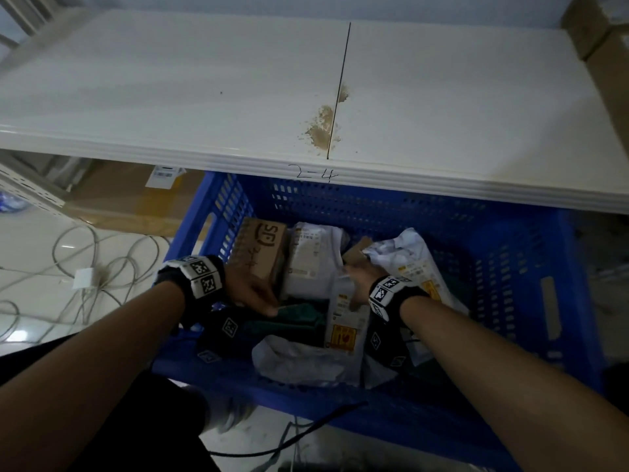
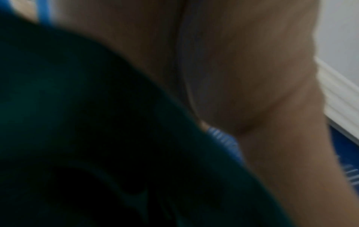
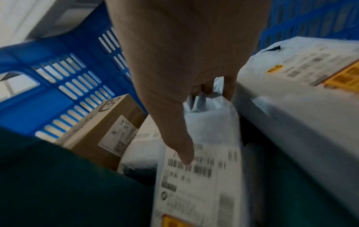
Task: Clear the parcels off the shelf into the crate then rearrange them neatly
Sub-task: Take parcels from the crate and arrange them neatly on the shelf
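Parcels all sit in the blue crate (image 1: 531, 253), which is tucked partly under the front edge of the white shelf (image 1: 204, 97). From my remote seat: a brown cardboard box (image 1: 262, 250) stands at the crate's far left, a white labelled mailer (image 1: 304, 257) just beside it, a crumpled white bag (image 1: 405, 253) to the right, a dark green parcel (image 1: 292, 318) low in the middle, and a grey bag (image 1: 299, 361) near the front wall.

Right hand (image 3: 180, 61) grips the top edge of an upright white mailer with a barcode label (image 3: 200, 176); fingers curl over the bunched plastic, thumb laid flat down its face.

Left hand (image 1: 252, 287) rests between the cardboard box and the green parcel, thumb touching the green one. Left wrist view is dark and blurred; I cannot tell whether its fingers hold anything.

Shelf edge bears handwritten "2-4" (image 1: 315, 173). Loose cables (image 1: 102, 267) lie on the floor left of the crate.
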Available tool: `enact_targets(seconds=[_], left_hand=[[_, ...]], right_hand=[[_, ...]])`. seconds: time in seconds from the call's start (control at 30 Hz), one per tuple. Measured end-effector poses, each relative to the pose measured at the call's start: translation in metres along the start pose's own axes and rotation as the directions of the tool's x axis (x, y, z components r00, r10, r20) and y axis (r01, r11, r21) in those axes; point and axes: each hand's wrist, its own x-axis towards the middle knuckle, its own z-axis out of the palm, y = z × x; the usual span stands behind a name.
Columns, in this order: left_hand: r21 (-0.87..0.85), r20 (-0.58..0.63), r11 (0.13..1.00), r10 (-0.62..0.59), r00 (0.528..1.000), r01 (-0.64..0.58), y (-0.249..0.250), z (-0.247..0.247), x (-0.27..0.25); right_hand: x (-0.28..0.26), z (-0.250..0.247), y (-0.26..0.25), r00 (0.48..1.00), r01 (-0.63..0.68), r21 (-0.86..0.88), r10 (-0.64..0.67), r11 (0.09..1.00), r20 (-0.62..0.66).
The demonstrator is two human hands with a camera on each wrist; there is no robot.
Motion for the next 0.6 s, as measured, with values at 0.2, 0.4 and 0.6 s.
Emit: enact_targets(seconds=[0.2, 0.4, 0.6], left_hand=[[0.059, 0.014, 0.998, -0.027, 1.0, 0.026, 0.004, -0.009, 0.028], [0.173, -0.07, 0.984, -0.033, 0.997, 0.045, 0.012, 0.002, 0.062], [0.179, -0.184, 0.983, -0.006, 0.983, 0.04, 0.017, -0.003, 0.056]], right_hand=[[-0.024, -0.012, 0.057, 0.968, -0.097, -0.015, 0.098, 0.995, 0.233], [-0.073, -0.014, 0.086, 0.907, -0.191, -0.062, 0.2, 0.98, 0.37], [-0.075, -0.015, 0.08, 0.936, -0.155, -0.085, 0.174, 0.984, 0.305]])
